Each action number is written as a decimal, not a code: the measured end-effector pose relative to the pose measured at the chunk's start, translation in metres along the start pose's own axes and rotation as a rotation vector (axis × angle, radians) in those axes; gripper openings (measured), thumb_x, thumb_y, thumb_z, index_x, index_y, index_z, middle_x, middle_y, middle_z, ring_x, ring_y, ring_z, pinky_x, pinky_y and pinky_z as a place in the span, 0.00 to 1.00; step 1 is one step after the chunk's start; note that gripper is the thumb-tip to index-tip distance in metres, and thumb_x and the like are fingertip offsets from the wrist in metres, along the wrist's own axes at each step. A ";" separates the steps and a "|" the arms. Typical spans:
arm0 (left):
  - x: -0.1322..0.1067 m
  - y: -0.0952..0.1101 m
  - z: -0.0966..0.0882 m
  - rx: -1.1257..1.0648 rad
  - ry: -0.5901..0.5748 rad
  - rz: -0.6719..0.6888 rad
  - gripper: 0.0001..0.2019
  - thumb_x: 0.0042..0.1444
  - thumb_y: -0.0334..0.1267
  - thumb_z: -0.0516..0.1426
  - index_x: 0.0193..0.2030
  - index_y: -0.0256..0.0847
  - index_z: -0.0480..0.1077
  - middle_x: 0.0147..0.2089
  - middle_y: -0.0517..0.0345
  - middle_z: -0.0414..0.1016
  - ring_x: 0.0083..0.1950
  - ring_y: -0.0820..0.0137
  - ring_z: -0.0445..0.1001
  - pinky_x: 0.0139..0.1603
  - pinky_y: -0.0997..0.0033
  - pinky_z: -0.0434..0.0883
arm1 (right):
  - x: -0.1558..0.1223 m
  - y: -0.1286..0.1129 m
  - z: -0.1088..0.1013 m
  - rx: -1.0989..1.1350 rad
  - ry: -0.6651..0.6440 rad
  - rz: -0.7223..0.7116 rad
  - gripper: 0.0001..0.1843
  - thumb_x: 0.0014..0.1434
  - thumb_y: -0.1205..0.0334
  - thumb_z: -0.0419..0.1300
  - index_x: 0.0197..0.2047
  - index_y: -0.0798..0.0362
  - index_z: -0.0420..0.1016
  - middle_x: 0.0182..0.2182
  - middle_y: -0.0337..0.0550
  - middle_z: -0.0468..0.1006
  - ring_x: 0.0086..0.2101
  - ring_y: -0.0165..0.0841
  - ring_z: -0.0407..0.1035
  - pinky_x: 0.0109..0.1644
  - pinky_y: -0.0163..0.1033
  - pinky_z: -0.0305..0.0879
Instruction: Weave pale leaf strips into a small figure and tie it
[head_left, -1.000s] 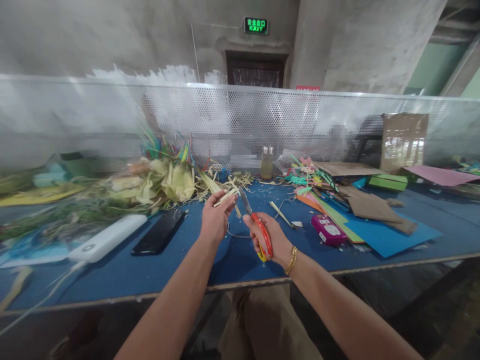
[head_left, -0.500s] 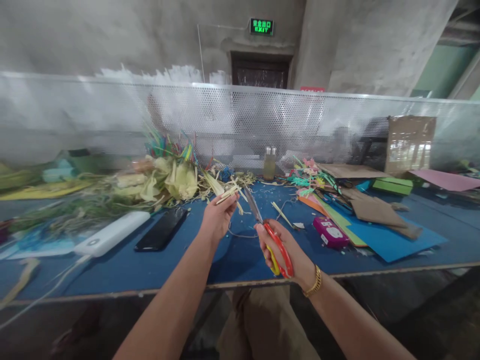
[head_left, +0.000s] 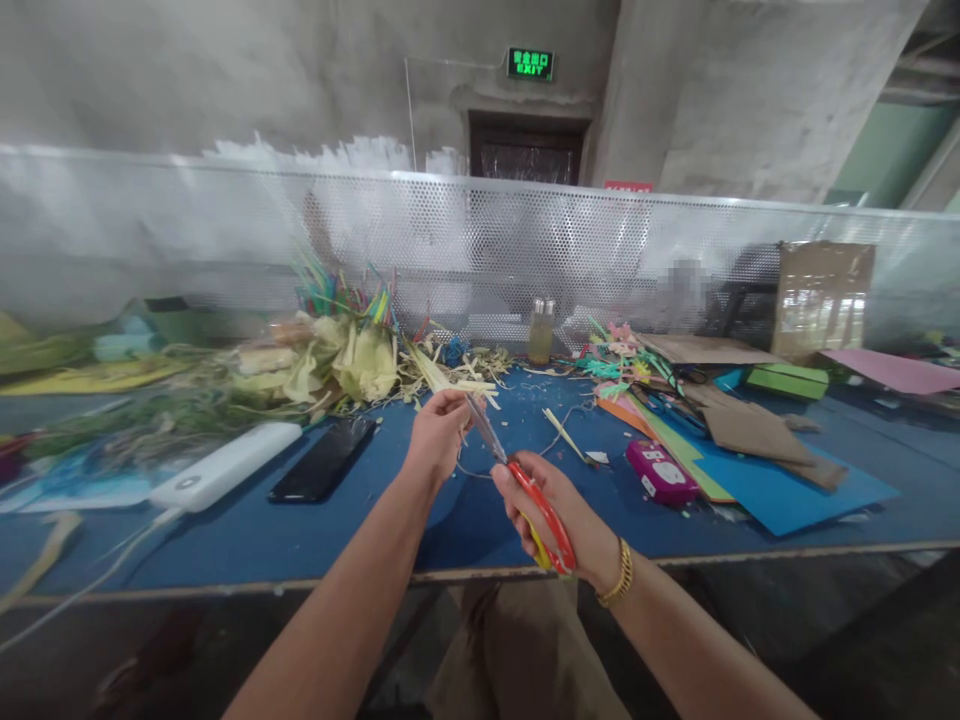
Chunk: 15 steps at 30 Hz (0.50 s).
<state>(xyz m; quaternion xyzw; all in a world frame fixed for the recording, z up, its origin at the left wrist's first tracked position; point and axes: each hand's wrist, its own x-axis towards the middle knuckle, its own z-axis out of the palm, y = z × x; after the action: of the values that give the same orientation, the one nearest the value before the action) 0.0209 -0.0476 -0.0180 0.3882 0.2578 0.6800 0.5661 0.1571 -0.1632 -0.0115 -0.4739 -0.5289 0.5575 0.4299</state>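
Note:
My left hand pinches a small bunch of pale, dry husk strips, whose ends stick out to the right past the fingertips. In my right hand is a pair of scissors with red and yellow handles. The scissors' blades point up and left, nearly together, with the tips at the strips beside my left fingers. Whether the blades touch the strips I cannot tell. A thin cord and a loose pale strip lie on the blue table beyond my right hand.
Left are a black phone, a white power bank with a cable, and a heap of corn husks. To the right lie a purple box, blue paper and cardboard. A bottle stands near the perforated screen.
The scissors have moved left and their blades have come closer together, now at the strips. The strips have turned flatter, toward the right. My left hand has shifted slightly.

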 end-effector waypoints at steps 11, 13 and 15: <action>-0.002 0.000 0.004 0.046 0.022 0.030 0.17 0.30 0.33 0.71 0.27 0.38 0.70 0.27 0.62 0.75 0.32 0.71 0.76 0.37 0.72 0.69 | 0.009 -0.006 0.009 -0.019 -0.012 -0.028 0.25 0.48 0.38 0.63 0.32 0.50 0.60 0.19 0.28 0.64 0.14 0.21 0.55 0.12 0.26 0.56; -0.002 0.000 0.004 0.055 0.021 0.037 0.17 0.31 0.33 0.71 0.28 0.38 0.70 0.27 0.62 0.75 0.32 0.71 0.76 0.37 0.72 0.69 | 0.011 -0.005 0.009 -0.011 -0.014 -0.029 0.25 0.49 0.39 0.63 0.33 0.50 0.60 0.19 0.28 0.64 0.14 0.21 0.56 0.12 0.26 0.56; -0.003 0.000 0.004 0.051 0.027 0.037 0.17 0.30 0.33 0.71 0.27 0.38 0.70 0.27 0.62 0.75 0.32 0.71 0.76 0.36 0.72 0.69 | 0.013 -0.004 0.009 0.001 -0.020 -0.040 0.24 0.49 0.39 0.63 0.33 0.50 0.61 0.19 0.28 0.64 0.14 0.21 0.56 0.12 0.26 0.56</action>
<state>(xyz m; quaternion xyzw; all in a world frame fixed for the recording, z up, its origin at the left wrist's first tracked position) 0.0243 -0.0503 -0.0164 0.3981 0.2752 0.6887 0.5398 0.1461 -0.1517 -0.0086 -0.4575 -0.5424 0.5538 0.4357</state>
